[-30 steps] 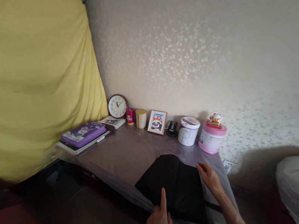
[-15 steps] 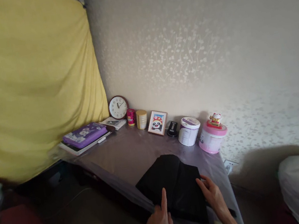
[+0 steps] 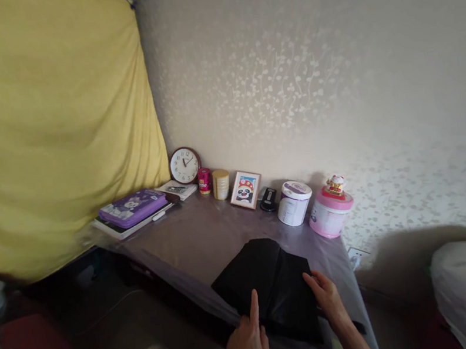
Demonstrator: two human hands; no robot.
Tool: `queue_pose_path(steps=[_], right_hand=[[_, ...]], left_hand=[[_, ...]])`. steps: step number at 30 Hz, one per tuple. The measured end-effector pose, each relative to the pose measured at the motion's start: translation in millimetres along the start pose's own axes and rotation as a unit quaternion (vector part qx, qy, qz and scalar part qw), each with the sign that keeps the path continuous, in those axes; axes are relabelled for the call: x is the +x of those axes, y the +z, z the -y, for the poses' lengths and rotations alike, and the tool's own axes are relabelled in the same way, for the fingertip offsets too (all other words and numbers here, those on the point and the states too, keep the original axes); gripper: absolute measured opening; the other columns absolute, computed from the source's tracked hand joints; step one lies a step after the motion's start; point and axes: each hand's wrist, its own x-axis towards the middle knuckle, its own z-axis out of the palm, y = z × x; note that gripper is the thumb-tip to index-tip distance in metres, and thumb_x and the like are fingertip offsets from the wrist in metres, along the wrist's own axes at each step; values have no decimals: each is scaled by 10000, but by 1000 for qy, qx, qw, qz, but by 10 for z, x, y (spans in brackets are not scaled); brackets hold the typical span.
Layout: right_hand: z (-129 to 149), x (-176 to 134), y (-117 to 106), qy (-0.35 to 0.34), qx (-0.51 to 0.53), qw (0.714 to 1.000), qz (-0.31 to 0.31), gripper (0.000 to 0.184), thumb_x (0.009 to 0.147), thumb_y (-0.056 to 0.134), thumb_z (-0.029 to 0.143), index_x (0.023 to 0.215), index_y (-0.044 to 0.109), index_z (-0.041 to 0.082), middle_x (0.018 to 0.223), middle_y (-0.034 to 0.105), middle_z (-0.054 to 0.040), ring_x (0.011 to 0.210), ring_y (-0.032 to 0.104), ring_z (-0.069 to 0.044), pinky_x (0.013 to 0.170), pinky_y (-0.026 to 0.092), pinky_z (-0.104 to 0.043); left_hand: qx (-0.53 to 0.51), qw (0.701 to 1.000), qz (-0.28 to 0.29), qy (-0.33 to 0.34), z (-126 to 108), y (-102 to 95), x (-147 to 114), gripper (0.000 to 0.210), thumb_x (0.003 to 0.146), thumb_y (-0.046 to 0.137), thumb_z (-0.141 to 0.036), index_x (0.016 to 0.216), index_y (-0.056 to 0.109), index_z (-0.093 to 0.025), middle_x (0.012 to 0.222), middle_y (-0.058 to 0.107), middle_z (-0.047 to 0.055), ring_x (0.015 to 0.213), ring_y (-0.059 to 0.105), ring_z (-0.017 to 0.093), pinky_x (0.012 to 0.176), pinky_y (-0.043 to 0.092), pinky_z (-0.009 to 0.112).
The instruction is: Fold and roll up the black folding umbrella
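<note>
A black, cloth-like folded piece [image 3: 265, 285] with a crease down its middle lies at the front of the table; its exact kind I cannot make out. At its near edge is my left hand [image 3: 246, 345], index finger stretched across the black surface and the other fingers curled at the edge. How the left thumb grips is partly hidden. My right hand [image 3: 327, 298] pinches the right edge of the piece between thumb and fingers. Beside the right wrist, a short dark end [image 3: 359, 327] sticks out; what it belongs to is hidden.
Along the wall stand a clock [image 3: 185, 165], a pink can [image 3: 204, 180], a yellow-lidded jar [image 3: 221, 184], a panda picture frame [image 3: 245, 189], a black object [image 3: 269, 199], a white tub [image 3: 294, 204] and a pink tub [image 3: 330, 215] with a cat figurine. A purple case [image 3: 134, 208] lies left on the table [image 3: 190, 238].
The view has tilted very slightly. Both hands keep their places on the black piece, and the right hand's edge of it has shifted slightly left.
</note>
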Motion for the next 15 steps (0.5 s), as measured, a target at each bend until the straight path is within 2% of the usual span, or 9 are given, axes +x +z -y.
queue_pose_path(steps=[4,8,12,15], right_hand=[[160,7,15,2,24,999,22,481,583,653,533,867,641,146,607,644,5,580,604,-176,491,453,-249],[370,22,84,11,51,998,30,605,589,678,527,1027,605,117,677,663,-12,631,620,-192,518,465,-257],[573,43,234,0,100,992,70,637,618,682,517,1106,585,120,734,689,-27,677,640,-208,584,486,-278],[668,75,393,-3,119,990,77,648,618,694,500,1128,574,119,747,694,-20,708,646,-207,612,491,-274]], left_hand=[[-34,999,14,-2,-5,-74,10,641,895,303,-219,1441,-30,-192,1053,633,76,907,604,180,769,398,252],[-81,996,36,-16,-10,-188,22,634,893,327,-222,1444,19,-162,1015,652,90,899,611,170,782,399,238],[-161,986,44,-15,5,-214,30,625,897,323,-243,1443,35,-144,962,668,98,836,625,175,734,405,242],[-183,981,59,-19,7,-203,27,632,887,329,-224,1443,43,-129,948,675,105,814,628,188,720,407,254]])
